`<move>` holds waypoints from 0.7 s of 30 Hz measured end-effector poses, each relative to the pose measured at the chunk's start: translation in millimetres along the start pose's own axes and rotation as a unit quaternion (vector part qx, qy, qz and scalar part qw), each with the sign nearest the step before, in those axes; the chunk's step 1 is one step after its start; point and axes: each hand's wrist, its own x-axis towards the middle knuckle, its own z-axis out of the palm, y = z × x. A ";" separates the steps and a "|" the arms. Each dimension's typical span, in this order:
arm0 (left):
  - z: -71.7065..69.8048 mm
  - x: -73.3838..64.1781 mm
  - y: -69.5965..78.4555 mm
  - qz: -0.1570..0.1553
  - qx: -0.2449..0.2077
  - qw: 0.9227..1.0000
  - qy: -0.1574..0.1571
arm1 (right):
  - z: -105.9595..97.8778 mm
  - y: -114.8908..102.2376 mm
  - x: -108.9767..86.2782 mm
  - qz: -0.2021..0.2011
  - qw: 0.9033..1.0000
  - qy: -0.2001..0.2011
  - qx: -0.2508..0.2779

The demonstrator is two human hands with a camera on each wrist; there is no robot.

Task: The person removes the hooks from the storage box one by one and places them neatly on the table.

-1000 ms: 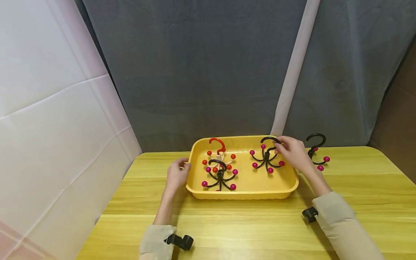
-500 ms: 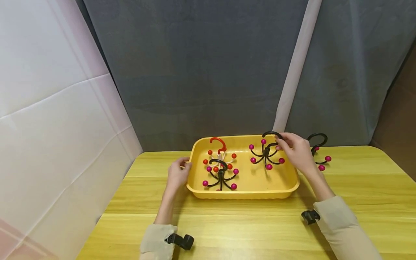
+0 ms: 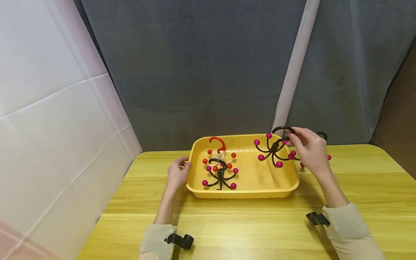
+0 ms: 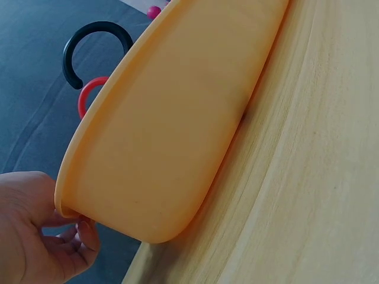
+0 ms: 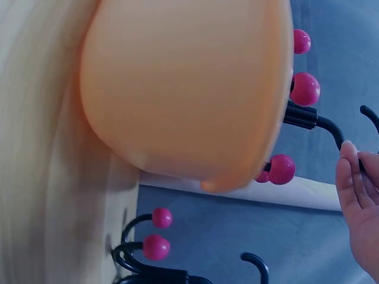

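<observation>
My right hand [image 3: 310,148] pinches the curved hook of a black claw-shaped hanger [image 3: 274,147] with pink ball tips, raised over the right end of a yellow tray [image 3: 240,195]. Thumb and fingers of my left hand [image 4: 53,231] grip the tray's rim at its left end. Inside the tray, towards the left, stand a white hanger with a red hook [image 3: 222,146] and red balls, and in front of it another black hanger [image 3: 220,175] with pink balls. One more black hanger [image 5: 157,273] is on the table right of the tray, partly hidden behind my right hand in the head view.
The tray stands on a wood-grain table [image 3: 227,227]. Behind the table hangs a grey cloth [image 3: 195,72] with a pale pole [image 3: 292,79]. A white panel [image 3: 58,108] rises on the left, a brown one [image 3: 399,108] on the right.
My right hand has lifted the black hanger and moved it right, towards the tray's right edge, and now covers part of the hanger on the table. My left hand has stayed on the rim.
</observation>
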 end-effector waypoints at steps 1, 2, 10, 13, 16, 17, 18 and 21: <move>0.1 0.2 -0.1 -0.001 0.001 1.000 0.000 | -2.3 -0.6 0.5 -0.005 1.000 0.003 0.002; 0.0 0.2 0.0 -0.002 0.001 1.000 0.001 | -4.8 -1.2 1.0 -0.009 1.000 0.005 0.002; -0.5 0.6 0.6 -0.006 0.006 1.000 -0.001 | -26.8 -7.8 6.2 -0.011 1.000 0.022 -0.009; -0.5 0.8 0.1 -0.002 0.007 1.000 0.001 | -34.7 -9.0 7.2 -0.009 0.999 0.031 -0.008; -0.2 0.8 0.0 -0.002 0.007 1.000 0.002 | -42.7 -7.9 7.9 -0.009 0.999 0.042 -0.003; -0.2 0.7 -0.1 -0.003 0.006 1.000 0.002 | -45.4 -6.6 8.1 -0.010 0.999 0.046 0.001; -0.1 0.6 -0.1 -0.005 0.005 1.000 0.002 | -48.2 -4.8 8.4 -0.010 0.999 0.050 0.004; -0.4 0.5 0.4 -0.005 0.003 1.000 0.000 | -56.5 2.1 8.4 -0.009 0.998 0.061 0.002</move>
